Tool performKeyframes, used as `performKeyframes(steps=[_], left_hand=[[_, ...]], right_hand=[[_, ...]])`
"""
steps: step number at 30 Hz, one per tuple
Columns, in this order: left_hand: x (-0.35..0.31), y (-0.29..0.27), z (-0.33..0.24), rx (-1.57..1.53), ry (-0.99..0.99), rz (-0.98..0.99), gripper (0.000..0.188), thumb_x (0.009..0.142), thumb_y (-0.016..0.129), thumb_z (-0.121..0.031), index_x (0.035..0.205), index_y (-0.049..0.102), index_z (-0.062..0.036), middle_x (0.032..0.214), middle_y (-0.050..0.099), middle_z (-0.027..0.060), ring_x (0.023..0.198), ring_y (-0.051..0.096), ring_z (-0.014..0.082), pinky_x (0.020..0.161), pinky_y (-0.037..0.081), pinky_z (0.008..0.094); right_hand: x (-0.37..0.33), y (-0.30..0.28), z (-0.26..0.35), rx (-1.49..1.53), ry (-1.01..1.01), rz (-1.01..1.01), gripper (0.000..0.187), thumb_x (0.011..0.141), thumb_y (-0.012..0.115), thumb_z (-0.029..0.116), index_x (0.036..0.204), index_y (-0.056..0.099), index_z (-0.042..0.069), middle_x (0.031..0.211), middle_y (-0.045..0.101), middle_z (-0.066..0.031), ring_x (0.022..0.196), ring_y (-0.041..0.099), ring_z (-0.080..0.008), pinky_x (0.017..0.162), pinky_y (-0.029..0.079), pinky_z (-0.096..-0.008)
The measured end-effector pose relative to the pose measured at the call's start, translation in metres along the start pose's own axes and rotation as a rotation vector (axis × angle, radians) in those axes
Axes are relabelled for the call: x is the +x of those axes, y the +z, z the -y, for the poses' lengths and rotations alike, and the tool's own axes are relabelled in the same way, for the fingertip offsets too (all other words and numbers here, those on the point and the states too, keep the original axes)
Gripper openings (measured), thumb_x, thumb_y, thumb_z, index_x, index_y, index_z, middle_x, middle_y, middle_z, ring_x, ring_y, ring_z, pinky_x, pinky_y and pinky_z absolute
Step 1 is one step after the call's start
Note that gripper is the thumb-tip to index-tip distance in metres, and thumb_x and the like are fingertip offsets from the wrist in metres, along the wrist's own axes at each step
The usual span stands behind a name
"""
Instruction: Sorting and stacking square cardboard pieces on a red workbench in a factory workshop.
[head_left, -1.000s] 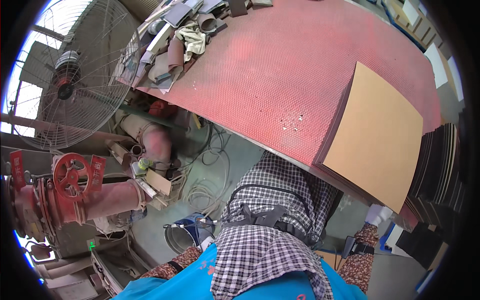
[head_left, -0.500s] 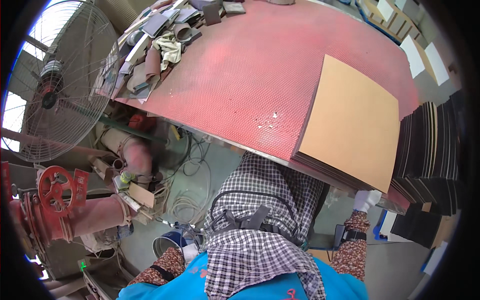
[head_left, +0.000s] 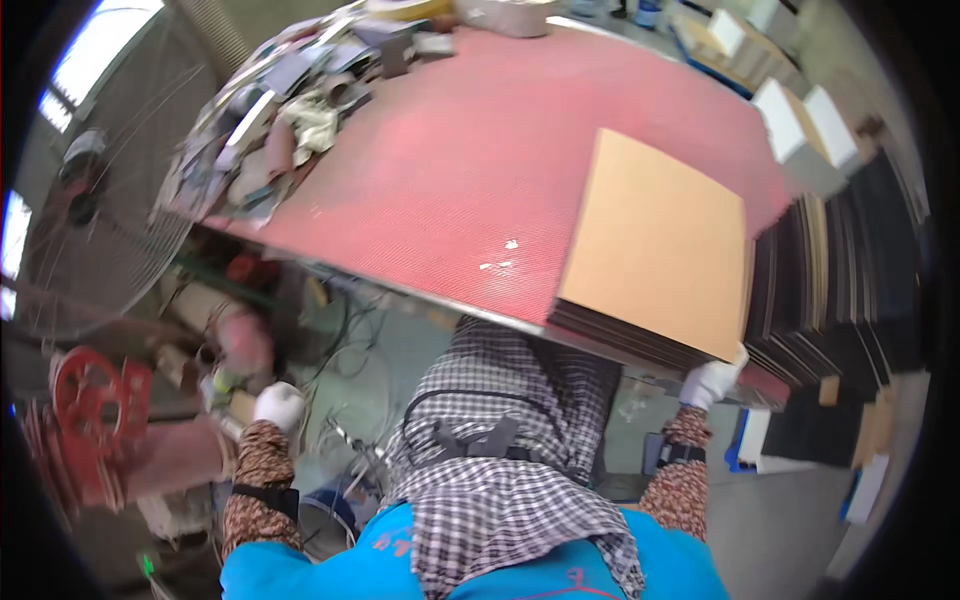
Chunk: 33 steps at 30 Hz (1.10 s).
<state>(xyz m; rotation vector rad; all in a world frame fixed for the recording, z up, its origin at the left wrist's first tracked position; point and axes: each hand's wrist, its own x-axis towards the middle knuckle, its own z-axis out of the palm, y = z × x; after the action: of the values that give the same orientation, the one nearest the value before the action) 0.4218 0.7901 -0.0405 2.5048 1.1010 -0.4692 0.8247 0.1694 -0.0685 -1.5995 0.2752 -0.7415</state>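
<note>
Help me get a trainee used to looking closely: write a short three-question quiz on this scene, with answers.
1. Multiple choice: what colour is the top of the stack?
A) black
B) tan
C) blue

2. True or false: the left hand is at the stack's near right corner.

3. Fill in: scraps are heaped on the ____ side of the red table in the picture.

Key:
1. B
2. False; the right hand is at that corner, while the left hand is well away from the stack.
3. left
</note>
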Motion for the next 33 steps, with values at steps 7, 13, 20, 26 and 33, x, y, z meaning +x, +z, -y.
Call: performKeyframes(steps=[7, 13, 20, 26, 33], left_hand=[[0.020, -0.077, -0.219, -0.698, 0.535, -0.126, 0.036, 0.094, 0.065, -0.015, 0.124, 0.064, 0.0051, 0.114, 0.072, 0.0116, 0.106, 0.066, 0.0198, 0.096, 0.050, 0.0322], [0.051, -0.034, -0.357, -1.250, 0.779, 0.643, 0.063, 0.108, 0.043, -0.042, 0.154, 0.033, 0.0005, 0.159, 0.035, 0.0203, 0.149, 0.033, 0.0302, 0.121, 0.032, 0.0446], [0.070, 0.044, -0.451, -1.491, 0.500, 0.385, 0.060, 0.109, 0.040, -0.046, 0.149, 0.044, -0.0022, 0.145, 0.053, 0.0144, 0.131, 0.051, 0.0239, 0.110, 0.041, 0.0388], [0.058, 0.072, -0.460, -1.815, 0.051, 0.310, 0.047, 0.104, 0.048, -0.039, 0.134, 0.058, -0.0033, 0.127, 0.066, 0.0146, 0.111, 0.065, 0.0281, 0.092, 0.055, 0.0406], [0.068, 0.110, -0.451, -1.891, 0.404, 0.355, 0.044, 0.106, 0.046, -0.033, 0.139, 0.051, -0.0035, 0.126, 0.065, 0.0120, 0.111, 0.065, 0.0245, 0.092, 0.056, 0.0390]], right_hand=[[-0.007, 0.009, 0.023, -0.408, -0.009, 0.045, 0.018, 0.096, 0.064, 0.010, 0.112, 0.060, 0.002, 0.094, 0.065, -0.0018, 0.087, 0.058, -0.0121, 0.083, 0.049, -0.0284], [0.004, 0.007, 0.016, -0.260, 0.018, 0.106, 0.021, 0.099, 0.065, 0.015, 0.113, 0.065, -0.001, 0.098, 0.071, -0.0086, 0.090, 0.064, -0.0157, 0.084, 0.051, -0.0316], [-0.009, 0.018, 0.044, -0.261, 0.150, 0.071, 0.027, 0.102, 0.060, 0.030, 0.114, 0.064, 0.006, 0.072, 0.065, -0.0019, 0.059, 0.058, -0.0106, 0.056, 0.049, -0.0311], [-0.019, 0.011, 0.049, -0.515, 0.054, 0.026, 0.032, 0.103, 0.055, 0.034, 0.116, 0.064, 0.005, 0.097, 0.072, -0.0208, 0.091, 0.070, -0.0368, 0.078, 0.054, -0.0432], [-0.015, 0.017, 0.041, -0.337, 0.036, -0.052, 0.035, 0.103, 0.053, 0.038, 0.111, 0.061, 0.005, 0.090, 0.069, -0.0245, 0.085, 0.068, -0.0433, 0.073, 0.052, -0.0481]])
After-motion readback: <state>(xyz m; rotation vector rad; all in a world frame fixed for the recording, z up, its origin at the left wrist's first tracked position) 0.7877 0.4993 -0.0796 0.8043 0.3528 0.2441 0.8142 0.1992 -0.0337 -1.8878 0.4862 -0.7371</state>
